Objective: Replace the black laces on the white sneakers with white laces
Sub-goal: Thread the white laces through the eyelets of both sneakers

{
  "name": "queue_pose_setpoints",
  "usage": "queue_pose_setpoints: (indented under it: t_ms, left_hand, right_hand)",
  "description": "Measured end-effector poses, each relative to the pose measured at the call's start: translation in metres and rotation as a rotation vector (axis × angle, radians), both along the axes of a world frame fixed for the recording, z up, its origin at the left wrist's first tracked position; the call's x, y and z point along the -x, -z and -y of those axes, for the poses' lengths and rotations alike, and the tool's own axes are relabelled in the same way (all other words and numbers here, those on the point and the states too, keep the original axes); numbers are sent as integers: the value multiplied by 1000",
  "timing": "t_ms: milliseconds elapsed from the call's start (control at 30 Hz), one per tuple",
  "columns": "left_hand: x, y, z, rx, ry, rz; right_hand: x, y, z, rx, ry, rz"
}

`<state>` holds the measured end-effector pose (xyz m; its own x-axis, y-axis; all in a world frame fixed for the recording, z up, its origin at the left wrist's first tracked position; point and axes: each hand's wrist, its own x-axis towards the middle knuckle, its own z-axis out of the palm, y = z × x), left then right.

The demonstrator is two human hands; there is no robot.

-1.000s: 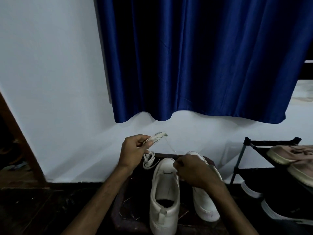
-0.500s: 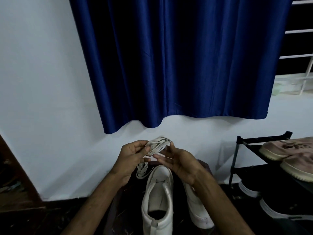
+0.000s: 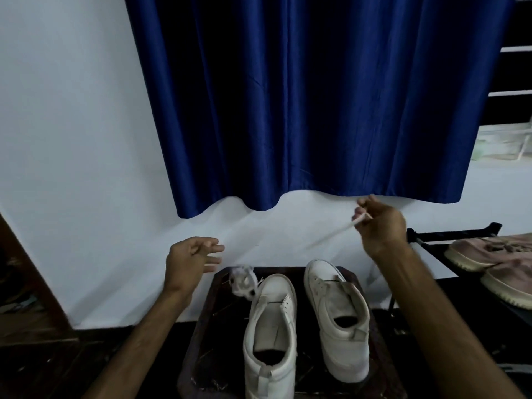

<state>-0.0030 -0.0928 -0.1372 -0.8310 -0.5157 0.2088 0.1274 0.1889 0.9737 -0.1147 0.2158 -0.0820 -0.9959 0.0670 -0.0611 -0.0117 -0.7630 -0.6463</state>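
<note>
The white lace (image 3: 331,234) fades into blur against the wall (image 3: 72,139) left of the right hand (image 3: 380,226), whose grip pinches its end. The hands, together earlier, are now apart, and the left hand (image 3: 188,263) has its grip spread. A blurred lace bundle (image 3: 243,279) lies by the sneakers (image 3: 272,335) on the dark worktop (image 3: 207,341), below a blue curtain (image 3: 288,96).

Two white leather sneakers are set side by side on a dark wooden counter (image 3: 213,326), the left sneaker (image 3: 270,335) nearer than the right sneaker (image 3: 336,321). A bundled white fabric lace (image 3: 243,279) is seen at the counter's far left corner, beside the left sneaker's toe. A thin white lace strand (image 3: 331,234) is held by the right hand (image 3: 380,226) above the far right corner. A black metal shoe rack (image 3: 449,233) is placed to the right.
</note>
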Motion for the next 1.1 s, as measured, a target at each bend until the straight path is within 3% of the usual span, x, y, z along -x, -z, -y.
queue_pose_setpoints:
  t_ms: [100,167,367,533,767,933,1100]
  left_hand:
    - [-9,5,6,38,52,58]
    - [-11,6,-1,117,130,91]
    - [-3,8,-41,302,290,202]
    - [-1,17,-64,441,412,307]
    - [9,21,-75,550,537,434]
    - [21,29,-76,584,504,449]
    - [20,48,-74,472,461,390]
  right_hand:
    - [8,-7,-13,-7,-6,8]
    - [5,-13,-9,-157,-99,-31]
    - [-20,-37,14,-1015,-358,-384]
    - [-28,-9,34,-1461,-555,-454]
    - [-25,48,49,-1774,-642,-496]
    - [-26,53,52,-1847,-625,-539]
    - [-26,60,51,-1820,-652,-549]
